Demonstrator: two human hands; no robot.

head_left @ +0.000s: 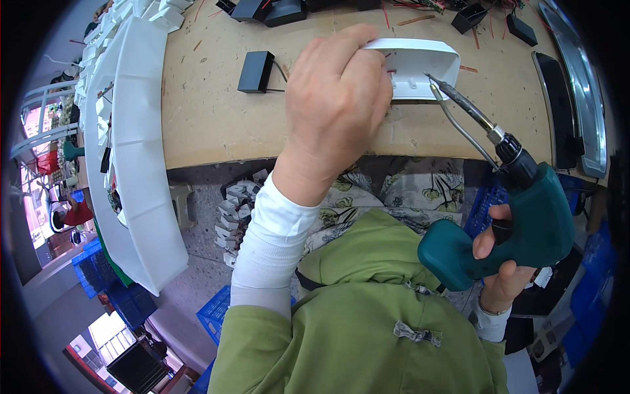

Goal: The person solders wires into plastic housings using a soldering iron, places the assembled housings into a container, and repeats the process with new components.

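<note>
White plastic housing [413, 65] is being clamped by my left hand [335, 105]; the right hand [502, 262] is gripping the teal soldering gun [518, 223], whose hot tip, top centre, could slip and scorch fingers.

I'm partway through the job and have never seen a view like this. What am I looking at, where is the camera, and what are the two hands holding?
There is no machine here: a person works with two bare hands. The single picture comes from a wide camera worn on the person's head, looking down, so straight edges bend near the rim.

The left hand grips a white plastic housing over the wooden table. The right hand holds a teal soldering gun by its grip; its metal tip points at the housing's edge.

On the table lie a small black box with wires, more black parts along the far edge, and bits of red wire. A long stack of white plastic parts runs down the left. Below is the person's green jacket.
</note>
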